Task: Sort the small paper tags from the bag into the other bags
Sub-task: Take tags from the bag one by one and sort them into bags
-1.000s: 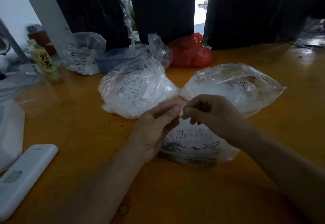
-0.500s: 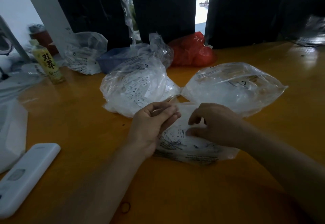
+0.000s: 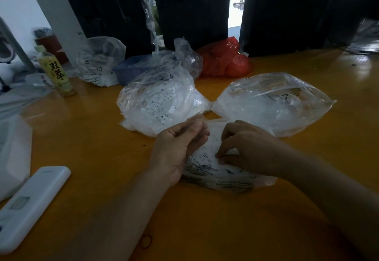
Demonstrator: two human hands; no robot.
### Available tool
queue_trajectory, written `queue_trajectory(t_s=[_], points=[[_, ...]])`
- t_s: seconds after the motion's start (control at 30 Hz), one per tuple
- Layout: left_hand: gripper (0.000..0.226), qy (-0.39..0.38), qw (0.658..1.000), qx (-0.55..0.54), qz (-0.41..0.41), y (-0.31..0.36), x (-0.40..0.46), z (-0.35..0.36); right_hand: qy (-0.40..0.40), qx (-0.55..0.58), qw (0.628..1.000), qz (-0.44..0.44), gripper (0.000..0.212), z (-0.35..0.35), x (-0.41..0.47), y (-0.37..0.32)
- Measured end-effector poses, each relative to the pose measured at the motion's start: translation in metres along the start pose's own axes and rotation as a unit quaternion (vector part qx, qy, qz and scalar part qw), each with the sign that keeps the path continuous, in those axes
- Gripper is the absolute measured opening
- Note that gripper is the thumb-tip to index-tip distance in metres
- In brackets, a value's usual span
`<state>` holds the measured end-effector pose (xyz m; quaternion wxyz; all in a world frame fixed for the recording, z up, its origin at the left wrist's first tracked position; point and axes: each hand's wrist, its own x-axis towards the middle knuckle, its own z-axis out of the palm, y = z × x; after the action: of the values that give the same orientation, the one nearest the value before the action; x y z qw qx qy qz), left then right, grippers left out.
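Three clear plastic bags lie on the orange table. The near bag (image 3: 217,171) holds small white paper tags (image 3: 203,158) and lies under both hands. My right hand (image 3: 248,150) rests on it with curled fingers, its thumb and fingertips pinching a tag at the bag's opening. My left hand (image 3: 180,145) hovers at the bag's left edge, thumb pressed against curled fingers on a small pale tag that barely shows. Behind them sit a left bag (image 3: 143,117) full of printed tags and a right bag (image 3: 272,100).
At the back stand another clear bag (image 3: 98,63), a blue tub (image 3: 133,70), a red bag (image 3: 223,59) and a yellow bottle (image 3: 57,74). A white remote-like device (image 3: 30,203) and a white box (image 3: 12,148) lie at the left. A rubber band (image 3: 146,241) sits near my left forearm.
My hands, which met fingertip to fingertip above the near bag, have parted. The right hand dropped onto the bag and pinches into it; the left stays raised with its pinch.
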<state>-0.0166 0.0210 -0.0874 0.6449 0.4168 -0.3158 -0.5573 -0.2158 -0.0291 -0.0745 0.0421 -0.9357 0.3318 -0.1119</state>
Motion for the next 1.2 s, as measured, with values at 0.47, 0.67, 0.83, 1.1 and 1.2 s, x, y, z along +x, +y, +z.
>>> queue_trajectory(t_s=[0.47,0.67,0.83,1.1,1.2], points=[[0.015,-0.041,0.926,0.357,0.113,0.002,0.003,0.0,0.051,-0.124,0.98,0.147,0.07,0.005,0.006,-0.006],[0.018,-0.062,0.796,0.593,0.107,0.002,0.013,0.009,-0.086,-0.021,0.978,0.19,0.098,0.002,0.012,0.001],[0.027,-0.107,0.758,0.642,0.052,0.018,0.009,0.014,-0.183,-0.027,0.965,0.187,0.105,-0.008,0.01,0.016],[0.019,-0.128,0.762,0.633,0.042,0.009,-0.001,0.02,-0.253,-0.009,0.951,0.176,0.123,-0.008,0.013,0.033],[0.022,-0.116,0.763,0.63,0.079,0.005,0.005,0.023,-0.259,-0.004,0.946,0.195,0.121,-0.016,0.018,0.037]])
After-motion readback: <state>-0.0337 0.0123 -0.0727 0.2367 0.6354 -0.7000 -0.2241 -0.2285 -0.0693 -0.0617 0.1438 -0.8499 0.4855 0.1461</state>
